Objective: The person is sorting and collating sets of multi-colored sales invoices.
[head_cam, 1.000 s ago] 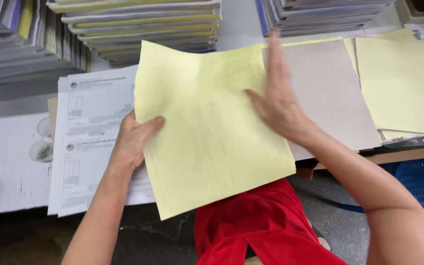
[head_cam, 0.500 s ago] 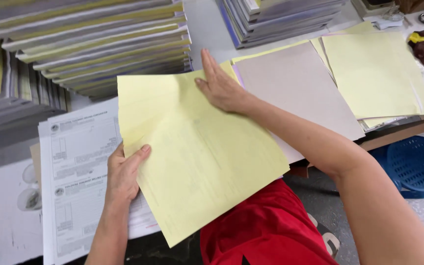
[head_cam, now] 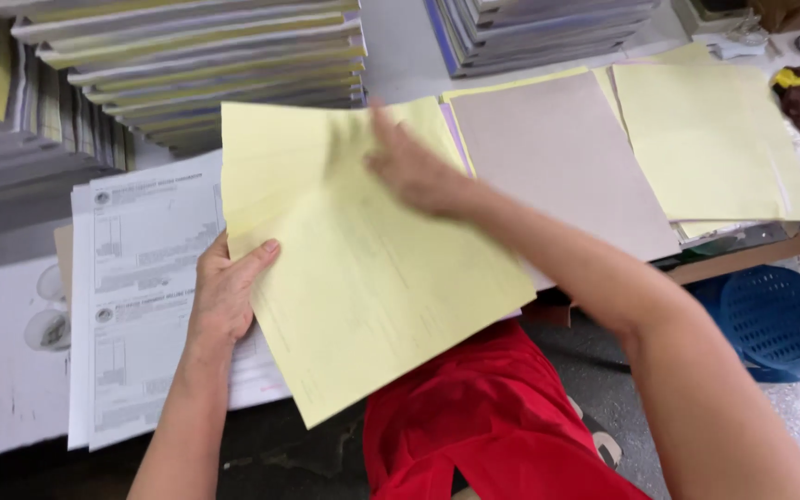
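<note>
My left hand [head_cam: 226, 294] grips the left edge of a set of large yellow sheets [head_cam: 372, 278], thumb on top. My right hand [head_cam: 411, 168], blurred by motion, lies flat on the upper part of the yellow sheets, fingers spread. The sheets are tilted and hang over the table's front edge above my red garment [head_cam: 488, 421]. Under my left hand lies a pile of white printed forms [head_cam: 141, 278].
A grey cardboard sheet [head_cam: 557, 153] and another yellow pile [head_cam: 710, 139] lie to the right. Tall stacks of paper pads [head_cam: 187, 65] stand at the back, a further stack [head_cam: 539, 28] at the back right. A blue basket [head_cam: 770, 319] sits on the floor at right.
My right hand has slid left and down across the top of the yellow sheets. The left hand keeps its grip on the edge. The view has shifted slightly.
</note>
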